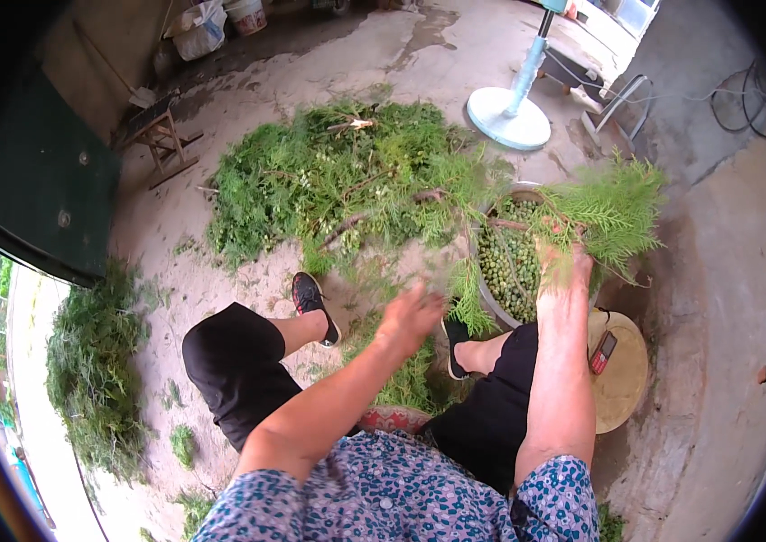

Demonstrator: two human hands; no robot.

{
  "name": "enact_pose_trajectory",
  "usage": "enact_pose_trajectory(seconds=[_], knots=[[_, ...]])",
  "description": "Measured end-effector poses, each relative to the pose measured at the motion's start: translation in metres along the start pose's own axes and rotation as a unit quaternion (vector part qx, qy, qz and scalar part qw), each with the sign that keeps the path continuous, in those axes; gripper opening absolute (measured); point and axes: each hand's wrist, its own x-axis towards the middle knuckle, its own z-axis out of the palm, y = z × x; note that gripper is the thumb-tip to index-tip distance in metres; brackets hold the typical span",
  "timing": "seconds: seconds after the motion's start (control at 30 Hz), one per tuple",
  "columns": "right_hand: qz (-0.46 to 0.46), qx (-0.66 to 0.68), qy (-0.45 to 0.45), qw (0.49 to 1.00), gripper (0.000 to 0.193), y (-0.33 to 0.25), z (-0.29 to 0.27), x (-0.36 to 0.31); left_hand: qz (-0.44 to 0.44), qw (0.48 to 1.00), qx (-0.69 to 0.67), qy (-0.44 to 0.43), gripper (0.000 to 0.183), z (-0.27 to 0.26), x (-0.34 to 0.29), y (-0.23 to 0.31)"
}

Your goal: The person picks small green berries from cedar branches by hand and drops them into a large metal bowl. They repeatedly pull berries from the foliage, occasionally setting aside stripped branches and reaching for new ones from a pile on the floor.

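Note:
My right hand [563,271] grips a leafy green branch [608,212] over a metal basin [489,298] full of small green berries [507,257]. My left hand [412,312] hovers in front of my knees, fingers loosely curled, blurred, close to a sprig [466,303] hanging at the basin's near rim. Whether it holds the sprig I cannot tell. A large heap of cut green branches [338,176] lies on the concrete floor beyond my feet.
A standing fan's round white base [509,117] is behind the basin. A small wooden stool [162,135] stands at the far left. A round yellowish stool with a red phone [603,352] sits to my right. More greenery [94,370] lies at the left doorway.

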Motion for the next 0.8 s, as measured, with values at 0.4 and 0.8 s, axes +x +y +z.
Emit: enact_pose_trajectory(seconds=[0.4,0.8], knots=[[0.048,0.057,-0.01,0.997,0.02,-0.013,-0.002,0.014,-0.21,0.907,-0.266,0.252,0.028,-0.049,0.038,0.041],[0.265,0.355,-0.226,0.868,0.024,0.03,-0.027,0.027,-0.278,0.942,0.015,0.187,0.033,-0.115,-0.01,-0.041]])
